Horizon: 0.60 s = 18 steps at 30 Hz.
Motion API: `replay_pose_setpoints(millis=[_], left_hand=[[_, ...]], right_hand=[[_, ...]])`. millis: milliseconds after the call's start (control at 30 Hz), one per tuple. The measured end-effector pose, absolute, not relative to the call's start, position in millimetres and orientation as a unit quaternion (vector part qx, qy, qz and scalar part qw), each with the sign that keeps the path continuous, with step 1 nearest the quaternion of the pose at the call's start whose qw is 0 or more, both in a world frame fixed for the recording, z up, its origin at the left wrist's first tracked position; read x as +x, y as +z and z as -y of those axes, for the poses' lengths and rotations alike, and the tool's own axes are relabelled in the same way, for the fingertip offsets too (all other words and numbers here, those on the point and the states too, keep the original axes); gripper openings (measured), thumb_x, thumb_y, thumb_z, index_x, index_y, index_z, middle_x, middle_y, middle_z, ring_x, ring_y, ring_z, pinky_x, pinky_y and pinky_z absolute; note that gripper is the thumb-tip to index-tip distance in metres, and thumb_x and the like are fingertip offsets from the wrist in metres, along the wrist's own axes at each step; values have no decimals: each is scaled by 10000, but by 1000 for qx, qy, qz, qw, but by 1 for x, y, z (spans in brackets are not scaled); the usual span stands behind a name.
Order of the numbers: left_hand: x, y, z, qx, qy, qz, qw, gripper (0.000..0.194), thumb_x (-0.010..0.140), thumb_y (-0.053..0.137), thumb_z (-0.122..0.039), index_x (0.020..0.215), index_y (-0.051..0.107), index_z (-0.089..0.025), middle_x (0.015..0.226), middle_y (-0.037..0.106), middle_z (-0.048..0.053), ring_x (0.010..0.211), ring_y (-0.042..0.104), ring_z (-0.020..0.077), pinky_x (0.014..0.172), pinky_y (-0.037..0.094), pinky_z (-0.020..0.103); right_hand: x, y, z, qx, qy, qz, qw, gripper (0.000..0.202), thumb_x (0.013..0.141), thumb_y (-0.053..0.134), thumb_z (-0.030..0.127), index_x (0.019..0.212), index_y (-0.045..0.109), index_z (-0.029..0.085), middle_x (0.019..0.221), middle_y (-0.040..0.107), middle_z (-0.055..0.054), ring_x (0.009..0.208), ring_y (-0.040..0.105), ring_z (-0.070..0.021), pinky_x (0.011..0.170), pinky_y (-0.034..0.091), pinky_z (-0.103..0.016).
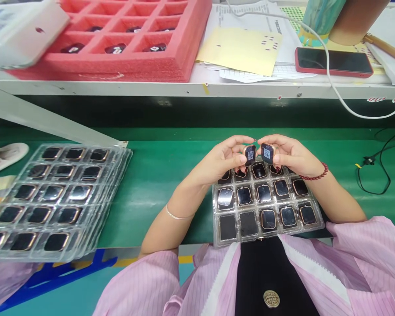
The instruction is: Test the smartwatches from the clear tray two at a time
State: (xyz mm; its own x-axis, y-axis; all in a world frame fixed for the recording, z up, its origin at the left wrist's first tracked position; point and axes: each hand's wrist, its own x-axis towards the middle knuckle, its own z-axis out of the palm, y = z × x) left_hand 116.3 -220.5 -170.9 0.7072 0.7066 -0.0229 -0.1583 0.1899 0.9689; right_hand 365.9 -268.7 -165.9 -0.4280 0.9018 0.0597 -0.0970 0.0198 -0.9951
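Note:
My left hand (228, 154) pinches a smartwatch body (250, 155) by its edges, a white code label on its dark face. Close beside it, my right hand (288, 154) holds a second smartwatch body (267, 153) the same way, also with a code label showing. Both are raised over the far edge of a clear plastic tray (217, 239). Watch bodies with dark screens and gold rims sit in most of its visible pockets. Two pockets at the near left hold only flat dark squares. My hands partly hide the tray's far row.
Stacked clear trays (95, 210) with watch bodies stand at the left on the green bench (164, 197). On the shelf above are a red foam tray (184, 57), papers (240, 48) and a phone (334, 61). A white cable (329, 83) droops over the shelf edge; a black cable (386, 175) lies right.

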Motion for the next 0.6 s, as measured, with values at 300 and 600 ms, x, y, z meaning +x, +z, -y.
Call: replay_pose_setpoints(millis=[300,600], left_hand=[[118,-173,218,564,292,-253,730,538,809,863,-441,1235,652,-189,952,712,30,642,659,101,572,524,214],[124,-179,212,588,294,-318,683,425,788,785,-223,1187,653,-160,1038,749,63,808,736,145,650,560,215]], right_hand=[[366,-168,267,-342,609,586,410,485,903,811,417,1314,652,214,1063,656,-33,635,591,-67,571,564,-195],[363,-179,259,-411,584,571,405,474,902,747,299,1353,629,216,1225,722,-87,865,758,-164,679,652,-258]])
